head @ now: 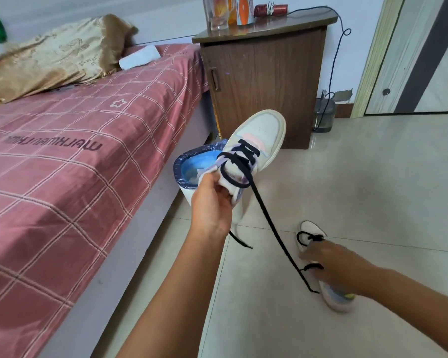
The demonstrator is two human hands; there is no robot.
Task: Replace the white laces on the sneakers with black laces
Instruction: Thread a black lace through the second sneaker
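Note:
My left hand (212,205) grips a white sneaker (261,140) by its heel and holds it up in the air, toe pointing away. Black laces (246,151) are threaded through its eyelets, and one long loose end (274,228) hangs down toward the floor. A second white sneaker (312,229) with black laces lies on the floor tiles at the lower right. My right hand (328,262) is down on this second sneaker, covering its middle; its fingers curl over the shoe's top.
A bed with a red checked sheet (75,164) fills the left. A bin with a blue liner (191,166) stands beside the bed, behind the raised sneaker. A brown cabinet (264,81) stands at the back, with a door (424,55) at the right.

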